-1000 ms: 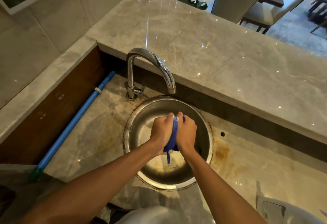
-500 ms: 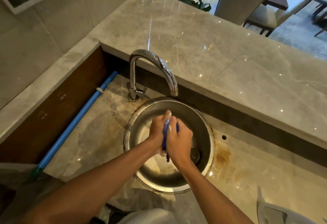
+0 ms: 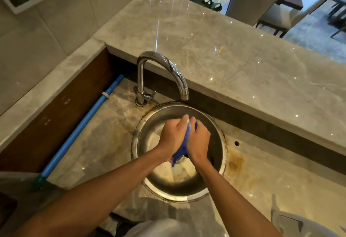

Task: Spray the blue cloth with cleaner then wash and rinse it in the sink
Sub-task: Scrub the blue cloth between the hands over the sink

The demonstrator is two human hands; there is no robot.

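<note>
Blue cloth (image 3: 184,146) bunched between left hand (image 3: 173,137) and right hand (image 3: 199,142), both closed on it; looks soft, wet, light, so best gripped by the bunched middle.

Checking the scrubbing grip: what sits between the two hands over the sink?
The blue cloth, bunched up and pressed between the left hand and right hand, one end dangling toward the sink bottom. Head view.
</note>
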